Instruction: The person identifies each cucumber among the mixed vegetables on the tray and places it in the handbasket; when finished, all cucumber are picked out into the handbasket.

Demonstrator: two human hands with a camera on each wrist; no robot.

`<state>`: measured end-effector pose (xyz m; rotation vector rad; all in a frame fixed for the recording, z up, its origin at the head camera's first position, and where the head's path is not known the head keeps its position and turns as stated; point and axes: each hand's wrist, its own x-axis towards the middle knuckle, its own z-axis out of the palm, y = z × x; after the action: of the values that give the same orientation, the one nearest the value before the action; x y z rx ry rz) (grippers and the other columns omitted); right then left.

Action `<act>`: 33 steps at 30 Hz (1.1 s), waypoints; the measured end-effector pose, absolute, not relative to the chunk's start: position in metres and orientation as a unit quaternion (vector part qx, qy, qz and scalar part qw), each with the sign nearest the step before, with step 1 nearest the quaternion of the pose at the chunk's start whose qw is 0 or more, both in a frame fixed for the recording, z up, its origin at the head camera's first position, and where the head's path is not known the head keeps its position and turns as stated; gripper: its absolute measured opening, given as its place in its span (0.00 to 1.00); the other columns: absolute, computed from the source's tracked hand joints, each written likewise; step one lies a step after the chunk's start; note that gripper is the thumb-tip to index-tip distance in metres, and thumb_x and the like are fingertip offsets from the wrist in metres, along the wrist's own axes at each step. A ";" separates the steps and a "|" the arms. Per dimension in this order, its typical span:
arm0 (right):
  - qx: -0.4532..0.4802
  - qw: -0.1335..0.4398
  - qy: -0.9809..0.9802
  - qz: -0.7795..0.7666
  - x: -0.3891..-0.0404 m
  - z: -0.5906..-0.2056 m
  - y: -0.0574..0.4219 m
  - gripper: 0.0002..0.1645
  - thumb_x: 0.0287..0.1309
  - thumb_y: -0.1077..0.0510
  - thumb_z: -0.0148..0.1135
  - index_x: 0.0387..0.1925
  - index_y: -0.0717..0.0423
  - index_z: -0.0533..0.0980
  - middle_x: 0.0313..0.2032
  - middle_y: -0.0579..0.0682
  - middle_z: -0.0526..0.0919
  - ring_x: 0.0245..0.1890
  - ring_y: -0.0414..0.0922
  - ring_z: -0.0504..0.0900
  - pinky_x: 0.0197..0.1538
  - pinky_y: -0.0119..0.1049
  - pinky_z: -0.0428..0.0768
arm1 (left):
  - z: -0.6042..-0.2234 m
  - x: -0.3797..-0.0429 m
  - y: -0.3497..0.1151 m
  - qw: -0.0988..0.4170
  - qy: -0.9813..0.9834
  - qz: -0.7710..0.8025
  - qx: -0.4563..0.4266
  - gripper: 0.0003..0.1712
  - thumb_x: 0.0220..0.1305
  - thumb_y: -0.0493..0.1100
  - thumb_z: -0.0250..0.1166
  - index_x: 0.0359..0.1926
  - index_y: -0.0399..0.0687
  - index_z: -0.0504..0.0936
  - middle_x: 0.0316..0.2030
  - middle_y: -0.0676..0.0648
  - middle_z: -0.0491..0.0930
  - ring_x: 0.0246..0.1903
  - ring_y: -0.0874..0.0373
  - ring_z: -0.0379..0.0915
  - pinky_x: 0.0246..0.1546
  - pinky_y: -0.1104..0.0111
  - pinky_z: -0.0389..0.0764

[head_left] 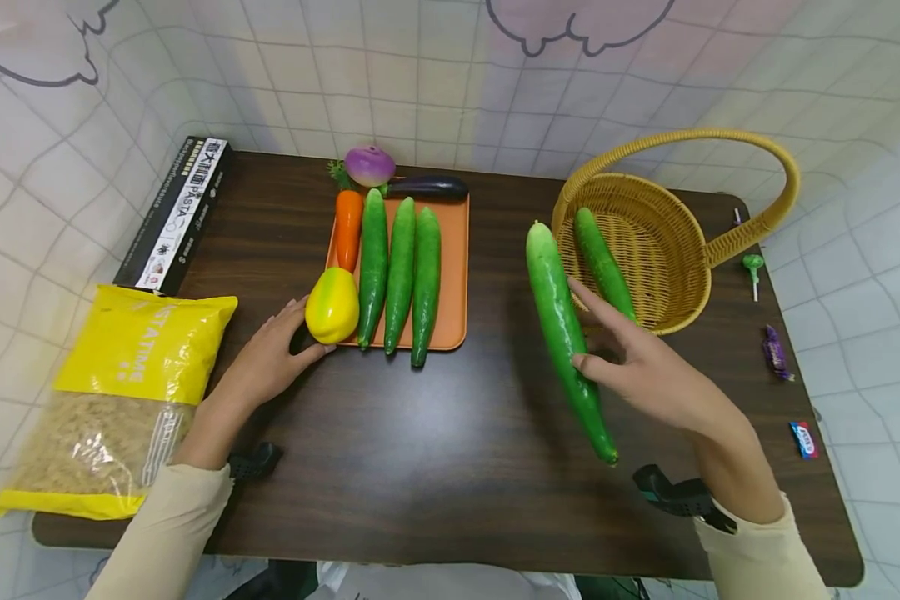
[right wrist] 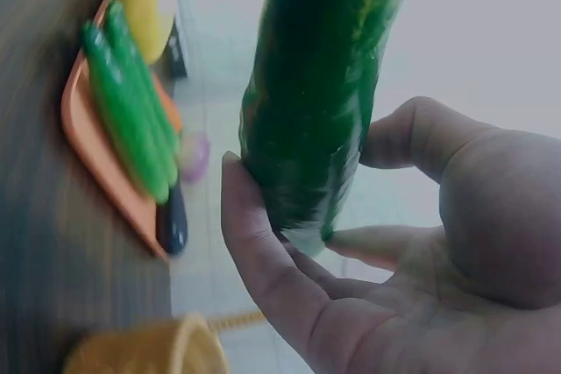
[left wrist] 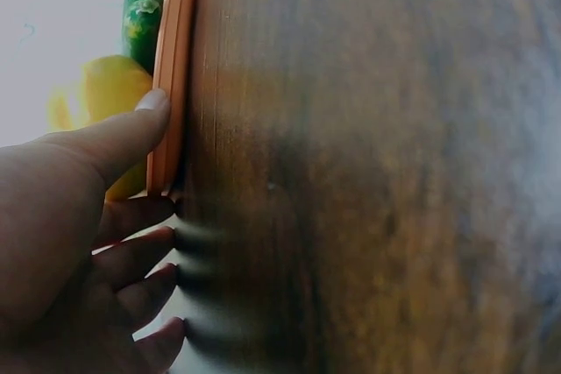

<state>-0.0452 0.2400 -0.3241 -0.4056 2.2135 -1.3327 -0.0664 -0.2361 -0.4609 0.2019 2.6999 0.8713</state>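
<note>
Between the thumb and fingers of my right hand is a long cucumber, held tilted in front of the basket. The right wrist view shows the fingers curled around this cucumber. Inside the wicker basket leans another cucumber. My left hand rests at the near left corner of the orange tray, beside a yellow pepper. Seen from the left wrist, the thumb touches the tray rim and the other fingers are spread. Three cucumbers lie side by side on the tray.
A carrot, an eggplant and a purple round vegetable sit at the tray's left and back. On the left are a pasta bag and a black pasta box. Several small candies, including a purple one, line the right edge.
</note>
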 end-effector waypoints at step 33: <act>-0.125 0.342 0.910 -0.198 -0.177 -0.298 0.297 0.48 0.77 0.50 0.48 0.77 0.64 0.31 0.65 0.79 0.60 0.51 0.63 0.79 0.51 0.60 0.78 | -0.465 -0.067 -0.237 0.142 0.940 0.301 0.074 0.47 0.69 0.63 0.62 0.78 0.47 0.55 0.77 0.41 0.51 0.76 0.45 0.40 0.73 0.46 0.43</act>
<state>-0.1774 0.2974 -0.2982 -0.3239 2.3658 -0.5155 -0.0666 -0.2370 -0.4655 0.2146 2.7138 0.8686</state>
